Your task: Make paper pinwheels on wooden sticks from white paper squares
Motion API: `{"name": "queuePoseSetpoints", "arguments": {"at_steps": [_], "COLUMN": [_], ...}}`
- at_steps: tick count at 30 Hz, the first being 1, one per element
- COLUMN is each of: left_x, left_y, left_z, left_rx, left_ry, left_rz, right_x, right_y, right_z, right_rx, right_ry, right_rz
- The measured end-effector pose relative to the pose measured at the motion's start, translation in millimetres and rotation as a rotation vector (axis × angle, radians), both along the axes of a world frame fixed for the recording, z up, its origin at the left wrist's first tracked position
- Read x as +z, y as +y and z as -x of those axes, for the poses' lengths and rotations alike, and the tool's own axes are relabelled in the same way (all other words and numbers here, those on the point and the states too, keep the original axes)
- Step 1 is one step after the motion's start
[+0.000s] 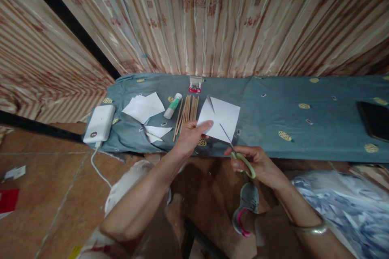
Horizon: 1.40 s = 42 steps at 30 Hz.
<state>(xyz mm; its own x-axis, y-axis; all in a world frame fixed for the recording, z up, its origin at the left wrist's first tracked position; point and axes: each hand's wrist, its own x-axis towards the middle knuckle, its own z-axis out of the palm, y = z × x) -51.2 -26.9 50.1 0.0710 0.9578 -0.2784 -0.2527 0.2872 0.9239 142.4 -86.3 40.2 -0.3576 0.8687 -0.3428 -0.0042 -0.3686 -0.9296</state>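
Observation:
A white paper sheet (226, 114) is pinched at its lower left between the thumb and fingers of my left hand (192, 134). Near its upper left edge runs a narrow grey sliver; I cannot tell if it is a cut or a fold. My right hand (253, 161) grips light green-handled scissors (246, 164), fingers around the loops. One thin blade lies over the sheet's lower part, pointing up and left; the other blade does not show clearly. Beside my left hand, several thin wooden sticks (187, 111) lie in a bundle, partly behind the hand.
Left of the sticks are a glue stick (173, 106), white paper pieces (142, 107) and a white pen (154, 135) on a paper scrap. A small red box (195, 85) holds metal bits. A cabled white power bank (99, 123) and a dark phone (373, 119) flank the cloth-covered bench (267, 121).

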Motion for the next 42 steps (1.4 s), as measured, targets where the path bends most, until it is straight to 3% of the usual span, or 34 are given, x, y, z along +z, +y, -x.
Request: {"name": "queuePoseSetpoints", "arguments": {"at_steps": [16,24,26,31,33,42], "left_x": [1.0,1.8,2.1,-0.2,-2.2,-12.2], "left_y": [0,8,9,-1,-7,-12], "left_z": [-1,6,8,1,-5,-17], "left_rx": [0.009,0.082,0.107,-0.039,-0.108,-0.198], "left_ry": [-0.010,-0.017,-0.019,-0.019,-0.002,0.013], "left_rz": [0.026,0.018,0.021,0.055,0.081,0.094], "right_x": [1.1,0.0,-0.3,-1.1,-0.8,0.0], "right_y": [1,-3,-1,14,20,28], "right_z": [5,-5,-12,-20,-18,-8], "right_rx": [-0.073,0.118,0.055,-0.464,-0.578,-0.639], "right_ry": [-0.005,-0.073,-0.091,-0.039,0.022,0.053], "right_rz": [0.042,-0.053,-0.075,-0.185,-0.214,-0.195]}}
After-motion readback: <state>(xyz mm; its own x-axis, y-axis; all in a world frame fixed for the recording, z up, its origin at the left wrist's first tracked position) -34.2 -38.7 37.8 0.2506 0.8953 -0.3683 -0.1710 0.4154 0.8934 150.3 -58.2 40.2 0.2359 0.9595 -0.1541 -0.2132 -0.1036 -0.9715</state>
